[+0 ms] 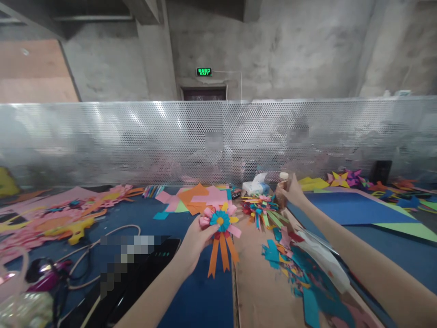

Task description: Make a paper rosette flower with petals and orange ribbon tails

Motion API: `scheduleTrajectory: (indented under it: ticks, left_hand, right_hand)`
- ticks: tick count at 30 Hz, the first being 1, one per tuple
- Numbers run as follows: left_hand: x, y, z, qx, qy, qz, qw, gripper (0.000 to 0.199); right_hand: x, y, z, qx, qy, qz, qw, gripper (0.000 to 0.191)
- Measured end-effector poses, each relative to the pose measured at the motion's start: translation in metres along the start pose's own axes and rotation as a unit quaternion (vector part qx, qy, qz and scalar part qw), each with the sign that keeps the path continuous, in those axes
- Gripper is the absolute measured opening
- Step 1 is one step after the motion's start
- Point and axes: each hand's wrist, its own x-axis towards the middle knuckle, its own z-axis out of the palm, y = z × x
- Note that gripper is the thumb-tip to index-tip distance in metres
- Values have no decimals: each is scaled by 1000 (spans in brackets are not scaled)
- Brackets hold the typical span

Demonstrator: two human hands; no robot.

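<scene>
A paper rosette [220,221] with a blue pleated centre, a yellow middle, pink loops and orange tails is pinched in my left hand [199,236], facing me above the table. Farther out, my right hand [292,193] is at a small brown bottle [280,193] with a white cap. Its thumb overlaps the bottle and a finger stands up beside it, apart from the thumb. Whether they press on the bottle cannot be made out. A pile of coloured paper strips [261,207] lies just left of the bottle.
A brown board [251,278] carries blue and pink scraps [290,264]. Blue card [358,207] lies right, pink and orange sheets [198,199] at the back. A black device [150,269], cords and a yellow glue gun [73,230] are left. A perforated metal screen [191,136] closes the back.
</scene>
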Motion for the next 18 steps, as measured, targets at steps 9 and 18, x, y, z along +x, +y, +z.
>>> scheduleTrajectory:
  ticks: [9,18]
  left_hand:
    - [4,-8,-1,-6,5,-8,1000,26]
    - [5,1,-4,-50,52,-12,997,29]
  right_hand:
    - [-33,-60,-4,-168,-179,-267,932,29]
    - [-17,-75,-16,-239,-134,-264,925,16]
